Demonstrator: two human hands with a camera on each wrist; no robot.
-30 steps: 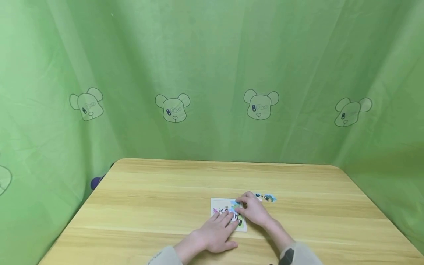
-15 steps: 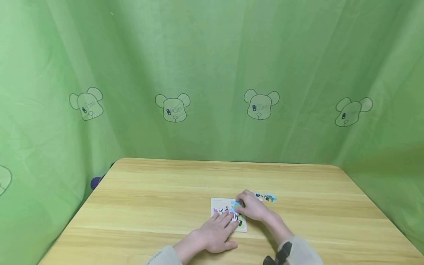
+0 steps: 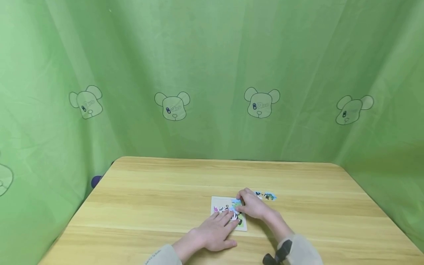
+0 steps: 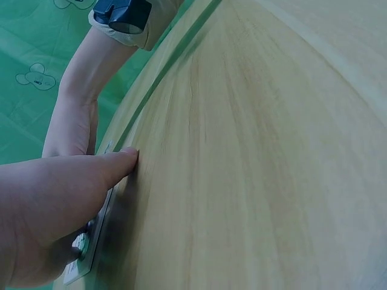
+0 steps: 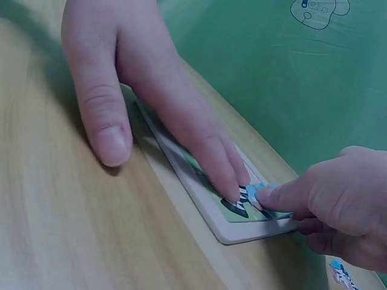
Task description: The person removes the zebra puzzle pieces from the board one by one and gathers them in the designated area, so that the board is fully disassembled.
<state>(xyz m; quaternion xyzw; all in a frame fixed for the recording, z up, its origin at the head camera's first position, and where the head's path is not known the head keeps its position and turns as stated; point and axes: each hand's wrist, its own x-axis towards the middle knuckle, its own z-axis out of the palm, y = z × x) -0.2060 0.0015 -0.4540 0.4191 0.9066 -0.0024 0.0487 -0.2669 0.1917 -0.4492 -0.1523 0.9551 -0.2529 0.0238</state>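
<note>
A small white-bordered jigsaw tray (image 3: pixel 218 200) with zebra and green pieces lies on the table. My left hand (image 3: pixel 216 232) rests on its near part, fingers spread and straight, covering some of the picture. At the tray's upper right corner, my right hand (image 3: pixel 253 206) pinches a blue-and-green puzzle piece (image 3: pixel 235 203) between thumb and curled fingers. In the right wrist view, the right thumb (image 5: pixel 272 196) lies on the blue piece while the other fingers curl by the tray's edge. Part of the piece is hidden by the thumb.
Loose puzzle pieces (image 3: pixel 265 196) lie on the wooden table (image 3: pixel 159 184), beyond the right hand. A green curtain (image 3: pixel 212 55) with bear outlines stands behind the table and along its sides. Something purple (image 3: pixel 96 181) shows past the left table edge.
The right hand shifts very slightly, its forearm turning so that the dark wrist device shows more. The left hand and the tray stay in place; the head view tilts a little.
</note>
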